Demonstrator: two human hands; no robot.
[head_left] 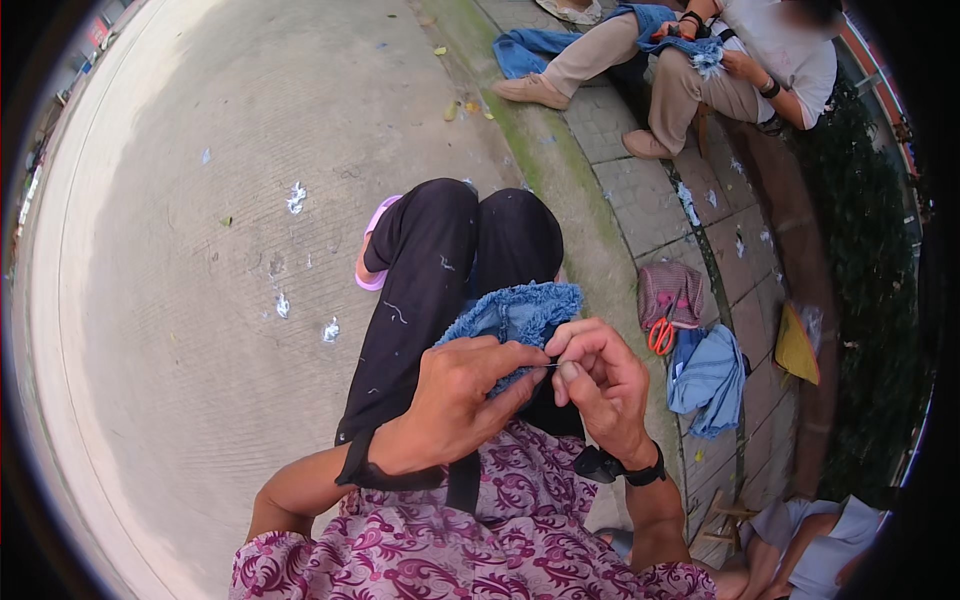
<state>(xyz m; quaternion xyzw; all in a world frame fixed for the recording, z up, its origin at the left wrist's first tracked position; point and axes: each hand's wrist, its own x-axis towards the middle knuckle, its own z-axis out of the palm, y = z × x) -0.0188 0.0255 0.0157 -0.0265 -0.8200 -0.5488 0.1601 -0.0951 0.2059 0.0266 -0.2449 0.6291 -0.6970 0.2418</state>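
A piece of frayed blue denim (510,305) lies on my lap over dark trousers. My left hand (465,390) is closed at the denim, thumb and index finger pinched at a thin needle-like item (550,366) with fine thread, too small to make out clearly. My right hand (600,390), just to the right, has its fingers curled, thumb and forefinger gripping that same thin item beside the denim's edge.
A seated co-worker (750,90) at upper right handles frayed denim. To my right lie a checked pouch (668,288), orange-handled scissors (661,336), folded denim (710,385) and a yellow item (795,345). Another person (805,550) sits at lower right. Pale scraps dot the pavement.
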